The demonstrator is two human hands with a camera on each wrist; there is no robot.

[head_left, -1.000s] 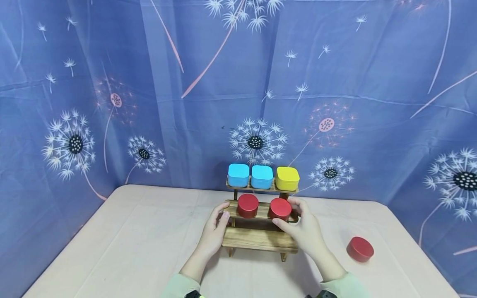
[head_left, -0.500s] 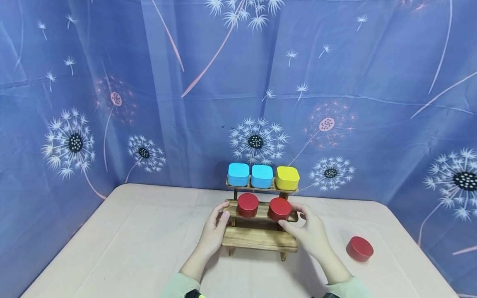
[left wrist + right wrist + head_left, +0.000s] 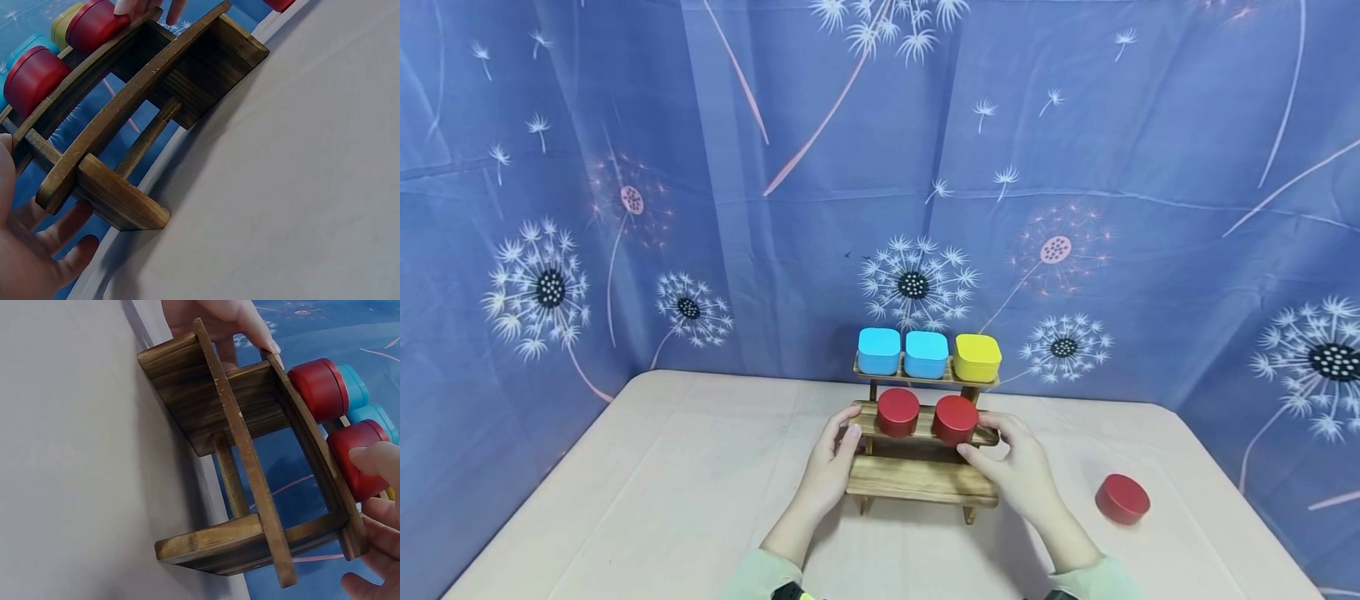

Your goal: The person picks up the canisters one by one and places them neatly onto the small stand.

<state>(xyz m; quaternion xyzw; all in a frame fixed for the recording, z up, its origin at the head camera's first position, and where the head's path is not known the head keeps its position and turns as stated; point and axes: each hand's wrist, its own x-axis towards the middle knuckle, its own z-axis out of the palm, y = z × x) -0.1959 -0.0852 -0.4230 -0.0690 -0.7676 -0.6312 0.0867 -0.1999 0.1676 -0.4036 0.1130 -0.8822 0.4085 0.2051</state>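
Observation:
A three-tier wooden display stand (image 3: pixel 925 481) stands on the table. My left hand (image 3: pixel 827 471) grips the left end of its middle tier, with the thumb (image 3: pixel 272 345) at that end. Two red round tins sit on this tier: the left tin (image 3: pixel 898 412) apart from the hands, the right tin (image 3: pixel 956 419) at my right hand (image 3: pixel 1018 467). That hand holds the right tin from its right side, thumb (image 3: pixel 369 456) on its front and a finger reaching behind. On the top tier are two light-blue square tins (image 3: pixel 879 351) and a yellow square tin (image 3: pixel 977 357).
A third red round tin (image 3: pixel 1122 499) lies on the pale tablecloth (image 3: pixel 685 500) to the right of the stand. Behind the table hangs a blue dandelion-print curtain (image 3: pixel 820 250). The bottom tier (image 3: pixel 917 479) bears nothing.
The right red tin has slid left along the middle tier toward the other one. My right hand shifted slightly right, then back left with the tin. My left hand stayed in place.

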